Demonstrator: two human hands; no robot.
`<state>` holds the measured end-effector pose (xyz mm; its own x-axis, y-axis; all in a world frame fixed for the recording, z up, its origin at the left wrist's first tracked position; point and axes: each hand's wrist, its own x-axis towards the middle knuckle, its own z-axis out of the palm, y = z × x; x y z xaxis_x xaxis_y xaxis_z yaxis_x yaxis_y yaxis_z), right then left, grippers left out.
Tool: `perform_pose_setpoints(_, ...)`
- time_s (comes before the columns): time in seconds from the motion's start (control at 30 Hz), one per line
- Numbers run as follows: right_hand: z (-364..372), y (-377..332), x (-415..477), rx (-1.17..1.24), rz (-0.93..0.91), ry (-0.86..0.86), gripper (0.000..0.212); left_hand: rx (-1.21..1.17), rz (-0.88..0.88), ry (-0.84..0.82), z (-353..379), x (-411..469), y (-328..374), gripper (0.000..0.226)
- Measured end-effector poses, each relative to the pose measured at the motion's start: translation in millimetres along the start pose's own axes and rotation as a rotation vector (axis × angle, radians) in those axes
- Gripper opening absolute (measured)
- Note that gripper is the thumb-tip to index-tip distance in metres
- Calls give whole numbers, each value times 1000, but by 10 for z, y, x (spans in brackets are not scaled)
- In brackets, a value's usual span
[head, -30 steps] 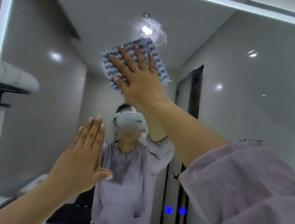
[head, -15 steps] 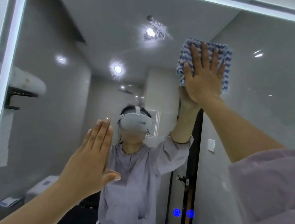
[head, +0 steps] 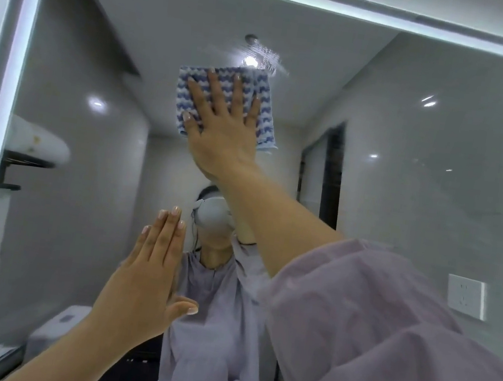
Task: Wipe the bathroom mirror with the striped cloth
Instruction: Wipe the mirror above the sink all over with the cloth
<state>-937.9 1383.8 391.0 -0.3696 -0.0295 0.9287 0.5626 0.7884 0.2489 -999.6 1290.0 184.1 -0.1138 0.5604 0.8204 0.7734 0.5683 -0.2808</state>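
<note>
The bathroom mirror fills the view, with a lit white frame along its top and left edges. A blue-and-white striped cloth lies flat on the upper middle of the glass. My right hand presses it against the mirror with fingers spread over it. My left hand is flat against the glass lower left, fingers together and pointing up, thumb out, holding nothing. Smeared streaks show on the glass just above the cloth.
The mirror reflects a person in a lilac top with a white headset, a towel shelf at left, a dark doorway and a wall socket at right. My lilac sleeve covers the lower right.
My right hand slid the cloth right and then back left and a little down across the upper glass. My left hand stayed flat on the mirror.
</note>
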Motion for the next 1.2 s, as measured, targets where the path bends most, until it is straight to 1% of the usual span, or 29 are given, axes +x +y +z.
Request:
perform_pose_setpoints(0.17,-31,234,38,-8,-84,13,56,13,-1,-13,16,1,-11,117)
perform_pose_setpoints(0.23,-85,386,75,-1,-70,13,55,20,0,-15,25,6,-16,117)
perform_pose_setpoints(0.43,-179,1171,17,37,146,64,55,12,5,4,28,2,-17,117)
perform_pose_setpoints(0.6,-145,1805,-349,46,399,103,57,24,6,14,15,-6,-17,116)
perform_pose_setpoints(0.7,-114,1827,-491,52,493,78,58,24,10,16,16,-4,-12,116)
perform_pose_setpoints(0.77,-89,1654,-583,58,523,71,60,22,12,14,13,0,-8,116)
perform_pose_setpoints(0.83,-31,1408,-750,47,462,74,61,18,12,12,19,-1,-11,115)
perform_pose_setpoints(0.93,115,1000,-1173,29,251,84,60,20,13,15,29,-6,-21,114)
perform_pose_setpoints(1.03,304,755,-1644,41,51,3,60,30,22,22,30,-8,-23,113)
perform_pose_setpoints(1.13,297,922,-1858,14,-129,-46,59,34,29,30,29,1,-19,114)
perform_pose_setpoints(1.2,225,1200,-1871,-56,-194,-63,56,41,33,20,23,4,-19,113)
